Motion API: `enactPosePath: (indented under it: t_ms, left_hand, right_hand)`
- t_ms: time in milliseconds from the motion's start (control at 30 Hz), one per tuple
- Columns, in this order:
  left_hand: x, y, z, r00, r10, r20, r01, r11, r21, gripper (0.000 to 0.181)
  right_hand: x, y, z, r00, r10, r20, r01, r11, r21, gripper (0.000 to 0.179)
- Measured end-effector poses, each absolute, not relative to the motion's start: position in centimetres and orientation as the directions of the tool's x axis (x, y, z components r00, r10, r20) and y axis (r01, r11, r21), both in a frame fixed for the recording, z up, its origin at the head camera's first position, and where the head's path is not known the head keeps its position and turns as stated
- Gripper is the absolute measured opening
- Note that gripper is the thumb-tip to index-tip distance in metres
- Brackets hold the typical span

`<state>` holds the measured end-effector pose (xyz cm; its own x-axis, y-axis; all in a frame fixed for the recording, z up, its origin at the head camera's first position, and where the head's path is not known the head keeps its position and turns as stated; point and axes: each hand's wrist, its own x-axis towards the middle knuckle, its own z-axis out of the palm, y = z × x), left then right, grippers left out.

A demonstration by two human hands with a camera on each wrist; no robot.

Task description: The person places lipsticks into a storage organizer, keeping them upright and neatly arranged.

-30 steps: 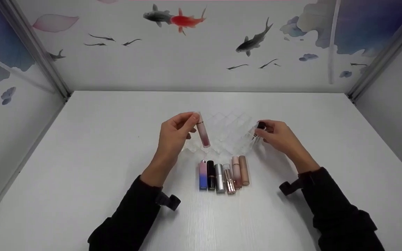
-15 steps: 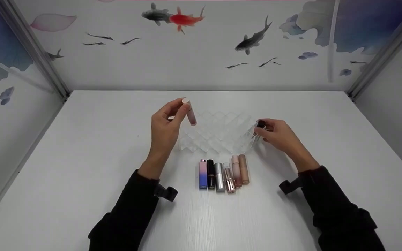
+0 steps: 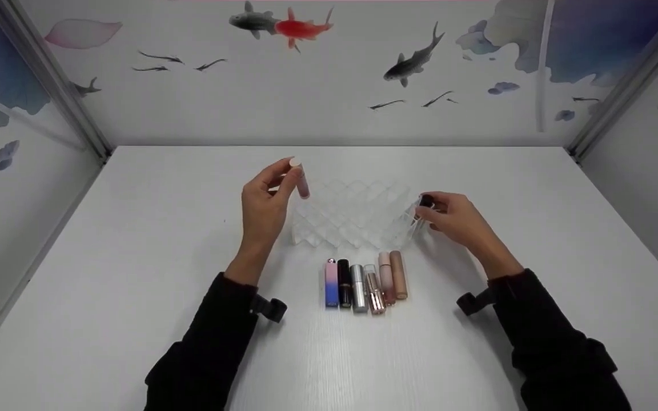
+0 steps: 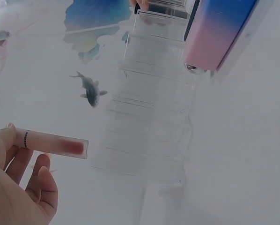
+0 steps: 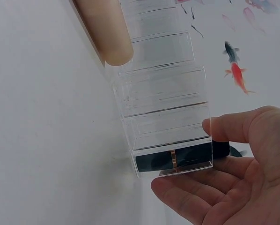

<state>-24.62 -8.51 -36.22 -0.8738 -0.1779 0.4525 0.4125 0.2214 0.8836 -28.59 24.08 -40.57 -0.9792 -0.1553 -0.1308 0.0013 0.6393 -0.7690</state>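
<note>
My left hand (image 3: 264, 211) pinches a lip gloss tube (image 4: 55, 143) by its pale cap, thumb against fingers, with the reddish end pointing away. The tube is raised near the back left corner of a clear lipstick organizer (image 3: 352, 214), apart from it in the left wrist view. At the organizer's right end, my right hand (image 5: 252, 173) grips the end compartment, thumb at the upper edge and fingers below. Inside that compartment lies a black lipstick (image 5: 154, 161) with a thin gold band; its end sticks out beside my thumb.
In front of the organizer lies a side-by-side row: a pink-and-blue lipstick (image 3: 331, 285), a black one (image 3: 344, 285), a silver one (image 3: 358, 288), a rose-gold one (image 3: 373, 291), a pinkish gloss (image 3: 386, 277) and a tan tube (image 3: 398, 274). Fish-patterned walls (image 3: 329, 103) surround the white table (image 3: 152, 228).
My left hand has moved left and back with the lip gloss, tipping it so the cap now faces the head camera. The right hand has stayed at the organizer's end.
</note>
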Motion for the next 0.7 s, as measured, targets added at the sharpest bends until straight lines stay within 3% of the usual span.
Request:
enactPosePath:
  t_ms: [400, 700]
  left_hand:
    - [-27.3, -8.6, -38.8, -0.871, -0.165, 0.462, 0.411, 0.269, 0.871, 0.030]
    - [-28.8, -9.2, -41.0, -0.899, -0.118, 0.422, 0.346, 0.398, 0.850, 0.033]
  right_hand:
    - [-28.6, 23.9, -40.5, -0.977, -0.161, -0.137, 0.008, 0.619, -0.785, 0.057]
    - [-28.5, 24.0, -40.5, -0.978, -0.161, -0.134, 0.005, 0.623, -0.782, 0.058]
